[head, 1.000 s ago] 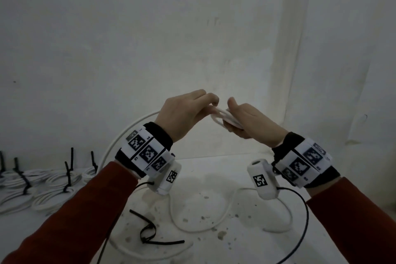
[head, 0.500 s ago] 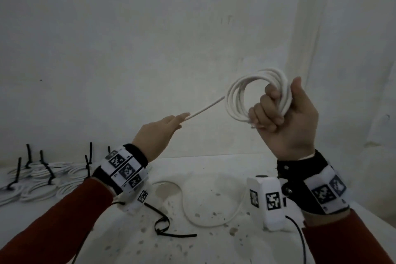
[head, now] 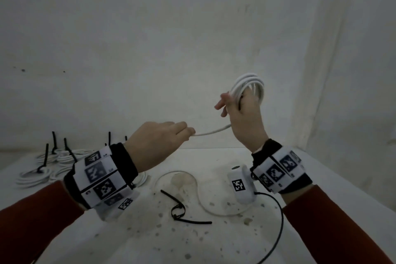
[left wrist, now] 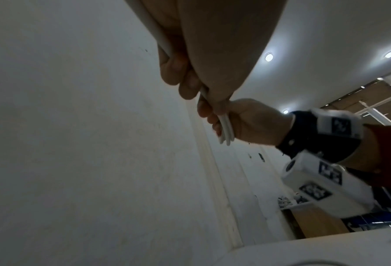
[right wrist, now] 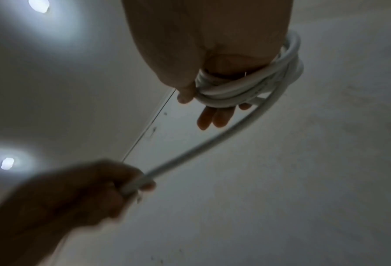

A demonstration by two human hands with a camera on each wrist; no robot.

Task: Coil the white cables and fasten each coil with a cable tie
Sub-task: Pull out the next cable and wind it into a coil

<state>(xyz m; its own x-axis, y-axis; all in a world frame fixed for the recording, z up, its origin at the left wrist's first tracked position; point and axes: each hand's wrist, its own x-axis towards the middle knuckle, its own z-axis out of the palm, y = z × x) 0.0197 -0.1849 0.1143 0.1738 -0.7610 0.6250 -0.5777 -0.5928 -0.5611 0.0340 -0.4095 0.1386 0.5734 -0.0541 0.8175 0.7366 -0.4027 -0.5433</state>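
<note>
A white cable is wound in several loops into a coil (head: 248, 83) around the fingers of my raised right hand (head: 233, 100). In the right wrist view the thumb presses the coil (right wrist: 246, 84) against my right hand's (right wrist: 203, 100) outstretched fingers. One strand (head: 212, 132) runs from the coil down-left to my left hand (head: 190, 133), which pinches it between thumb and curled fingers (left wrist: 183, 81). The cable's loose tail (head: 201, 199) curves over the white table (head: 128, 231) below. A black cable tie (head: 177, 210) lies on the table between my arms.
Several tied white coils (head: 42, 169) with upright black tie ends sit at the table's back left. A black camera lead (head: 278, 221) hangs from my right wrist. White walls close in behind and on the right.
My right hand has turned over, so the coil now shows edge-on above its back. My left hand has come down and right, and the strand now runs under the right hand.
</note>
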